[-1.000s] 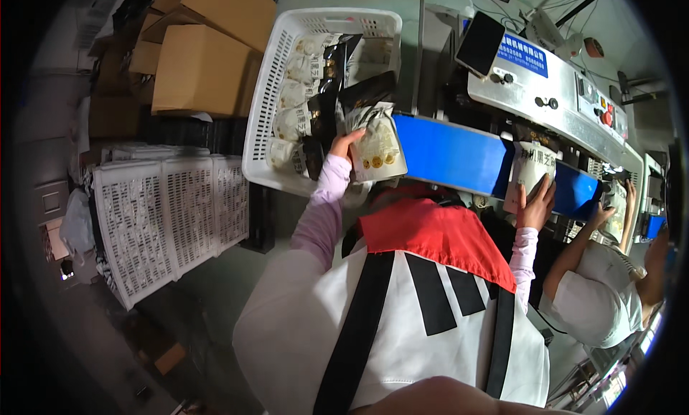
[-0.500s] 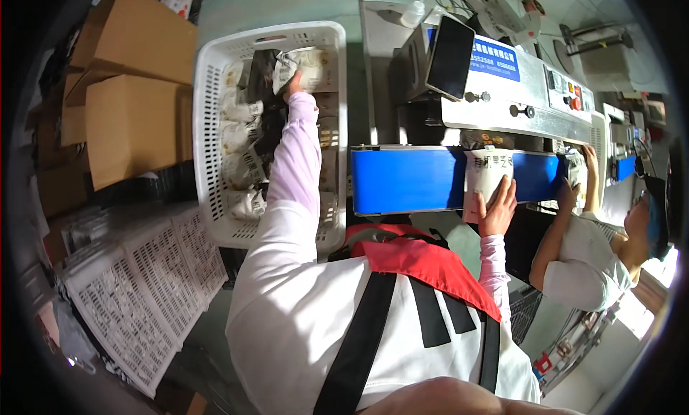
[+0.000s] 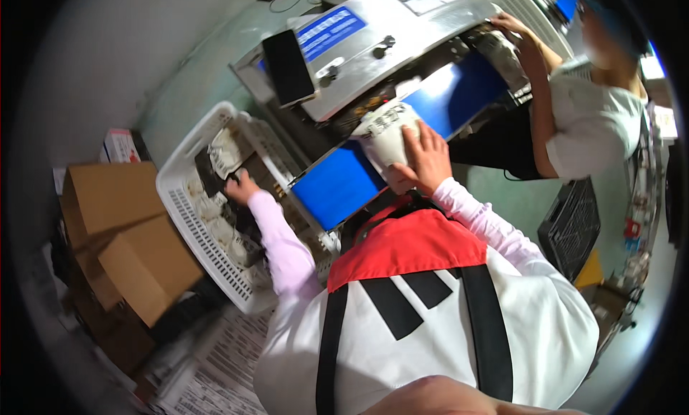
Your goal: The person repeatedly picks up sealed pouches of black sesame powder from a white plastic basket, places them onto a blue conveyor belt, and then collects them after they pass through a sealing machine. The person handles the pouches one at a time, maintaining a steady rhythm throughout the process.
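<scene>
On the blue conveyor belt (image 3: 337, 187), a white stand-up pouch (image 3: 388, 131) with dark printing leans, its top edge toward the machine. My right hand (image 3: 428, 157) grips its near side, fingers and thumb spread across it. At the left, my left hand (image 3: 244, 188) reaches into a white plastic basket (image 3: 174, 182). Its fingers are curled at the edge of a dark-sided pouch (image 3: 209, 172), beside a white pouch (image 3: 225, 153); the fingertips are slightly blurred. Several more white and dark pouches lie in the basket under my forearm.
A metal machine (image 3: 362, 49) with knobs stands behind the belt, a black phone (image 3: 288, 67) propped on it. To the right, a co-worker (image 3: 592, 117) handles a pouch (image 3: 504, 60) at the belt's far end. Open cardboard boxes (image 3: 115, 192) stand left of the basket.
The view has turned, so the whole scene sits at a slant. My left hand has shifted nearer within the basket, from the white pouch toward the dark one. The right hand stays on its pouch.
</scene>
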Demonstrator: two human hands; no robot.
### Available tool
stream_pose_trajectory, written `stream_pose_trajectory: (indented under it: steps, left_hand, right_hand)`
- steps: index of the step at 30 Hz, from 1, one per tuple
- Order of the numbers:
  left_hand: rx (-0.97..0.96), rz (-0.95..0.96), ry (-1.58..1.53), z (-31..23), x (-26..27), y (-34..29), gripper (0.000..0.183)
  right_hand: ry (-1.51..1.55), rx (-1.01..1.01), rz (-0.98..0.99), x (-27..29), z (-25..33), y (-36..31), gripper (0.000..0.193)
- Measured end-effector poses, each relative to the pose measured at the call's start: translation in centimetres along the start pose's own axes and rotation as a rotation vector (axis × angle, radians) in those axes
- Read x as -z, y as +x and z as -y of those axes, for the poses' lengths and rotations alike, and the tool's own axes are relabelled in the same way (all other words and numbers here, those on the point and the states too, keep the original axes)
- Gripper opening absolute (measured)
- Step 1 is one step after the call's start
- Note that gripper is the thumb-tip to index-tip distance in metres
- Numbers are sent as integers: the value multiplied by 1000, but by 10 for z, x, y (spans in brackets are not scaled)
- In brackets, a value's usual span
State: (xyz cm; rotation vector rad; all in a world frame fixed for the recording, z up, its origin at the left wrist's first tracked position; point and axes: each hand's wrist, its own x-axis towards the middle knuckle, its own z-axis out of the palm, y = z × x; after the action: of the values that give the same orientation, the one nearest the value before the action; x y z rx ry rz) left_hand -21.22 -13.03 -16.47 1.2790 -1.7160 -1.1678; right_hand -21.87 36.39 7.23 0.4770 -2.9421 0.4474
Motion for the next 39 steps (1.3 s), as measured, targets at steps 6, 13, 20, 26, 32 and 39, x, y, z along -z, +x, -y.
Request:
stream_pose_trajectory:
  steps: [6, 13, 20, 26, 32, 39]
  left_hand:
    - [219, 698, -327, -185, 63, -267, 53]
    - [223, 841, -84, -205, 29, -324, 90]
    - [-59, 700, 304, -185, 14, -291, 94]
    - [83, 813, 188, -183, 37, -270, 82]
    - [122, 755, 207, -167, 53, -252, 92]
    - [128, 757, 261, -212, 65, -268, 96]
  right_hand:
    - [542, 61, 32, 7, -45, -4, 55]
    - [115, -5, -371, 55, -150, 21, 54]
    - [-312, -267, -181, 67, -255, 68, 86]
    - [-286, -351, 89, 57, -259, 82, 101]
    - [-64, -197, 115, 44, -270, 80, 110]
    - [48, -99, -34, 31, -271, 74, 104]
